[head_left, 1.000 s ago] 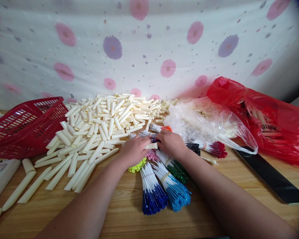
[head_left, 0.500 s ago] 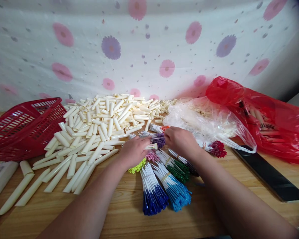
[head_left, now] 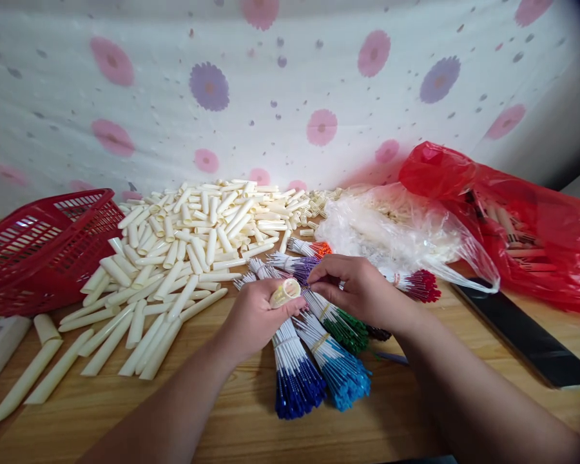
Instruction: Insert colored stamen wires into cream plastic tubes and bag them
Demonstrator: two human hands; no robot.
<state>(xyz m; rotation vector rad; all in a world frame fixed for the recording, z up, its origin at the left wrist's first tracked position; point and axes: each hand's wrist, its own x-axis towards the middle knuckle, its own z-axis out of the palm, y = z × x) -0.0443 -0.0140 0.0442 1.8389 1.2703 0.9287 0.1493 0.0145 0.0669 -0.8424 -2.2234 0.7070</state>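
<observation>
My left hand is closed round a short cream plastic tube, its open end tilted up toward me. My right hand pinches its thumb and forefinger just right of that tube's mouth; whatever thin piece it holds is too small to name. Under both hands lie bundles of thin white sticks with coloured tips: dark blue, light blue, green, purple, orange and dark red. A big heap of cream tubes spreads to the left on the wooden table.
A red plastic basket lies tipped at the far left. A clear plastic bag and a red plastic bag sit at the right, with a black flat strip in front of them. A flowered cloth hangs behind.
My left hand has lifted the cream tube off the bundles and drawn it toward me. My right hand came back from the far bundles and pinches beside the tube's mouth.
</observation>
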